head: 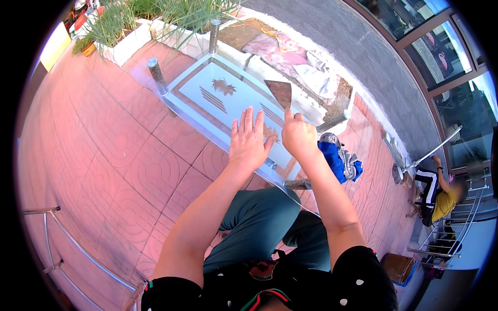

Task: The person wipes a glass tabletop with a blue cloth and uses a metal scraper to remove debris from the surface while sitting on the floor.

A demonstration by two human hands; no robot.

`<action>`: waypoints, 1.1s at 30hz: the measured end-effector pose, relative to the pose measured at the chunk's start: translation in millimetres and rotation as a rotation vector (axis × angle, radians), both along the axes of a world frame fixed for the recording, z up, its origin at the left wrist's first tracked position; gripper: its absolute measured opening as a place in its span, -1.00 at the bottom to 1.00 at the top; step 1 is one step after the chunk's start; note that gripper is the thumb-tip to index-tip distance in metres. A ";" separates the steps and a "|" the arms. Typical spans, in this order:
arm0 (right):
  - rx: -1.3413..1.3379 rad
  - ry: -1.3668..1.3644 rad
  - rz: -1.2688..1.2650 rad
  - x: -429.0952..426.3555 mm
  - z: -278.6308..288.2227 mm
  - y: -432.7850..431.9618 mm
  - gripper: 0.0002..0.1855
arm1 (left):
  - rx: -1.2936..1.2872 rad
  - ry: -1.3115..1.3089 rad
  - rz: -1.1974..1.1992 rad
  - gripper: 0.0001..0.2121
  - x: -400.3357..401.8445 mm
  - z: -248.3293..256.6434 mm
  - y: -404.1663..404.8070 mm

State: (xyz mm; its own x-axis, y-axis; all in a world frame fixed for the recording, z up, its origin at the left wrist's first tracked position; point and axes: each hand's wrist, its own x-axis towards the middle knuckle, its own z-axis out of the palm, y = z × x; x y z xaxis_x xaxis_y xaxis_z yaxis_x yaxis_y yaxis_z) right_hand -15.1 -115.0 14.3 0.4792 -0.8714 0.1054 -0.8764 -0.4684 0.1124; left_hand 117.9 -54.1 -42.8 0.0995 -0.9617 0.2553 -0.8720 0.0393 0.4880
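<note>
Before me is an overturned glass table (pixel 194 85), its short cylindrical legs pointing up. The frosted glass has clear stripes and maple leaf shapes. My left hand (pixel 249 142) lies palm down over the panel with its fingers stretched out and nothing in it. In my right hand (pixel 298 132) is a putty knife (pixel 280 93), gripped by the handle, which my fingers hide. The knife's wide, brownish blade points away from me, above the panel's right edge. Whether the blade touches the glass I cannot tell.
A blue and grey cloth bundle (pixel 340 157) sits right of the table. Beyond the glass runs a white planter wall (pixel 268 81) with cloths (pixel 317 74) on top. At far right a person (pixel 439 194) sits by a metal railing (pixel 467 217). Another railing (pixel 89 260) curves at lower left.
</note>
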 end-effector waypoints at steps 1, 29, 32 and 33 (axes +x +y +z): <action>-0.105 -0.020 0.029 -8.3 -14.4 13.6 -0.53 | -0.091 0.084 0.047 -0.44 -4.3 0.2 -0.8; 0.168 -0.330 -0.117 80.8 -33.3 -177.4 -0.33 | 0.080 -0.217 -0.170 -0.26 -2.6 18.7 2.5; 0.147 -0.344 -0.162 76.8 -28.3 -203.2 -0.37 | 0.109 -0.193 -0.172 -0.28 -6.7 21.8 1.9; 0.126 -0.353 -0.222 67.5 -31.4 -213.5 -0.38 | 0.088 -0.179 -0.166 -0.29 -5.5 20.6 2.6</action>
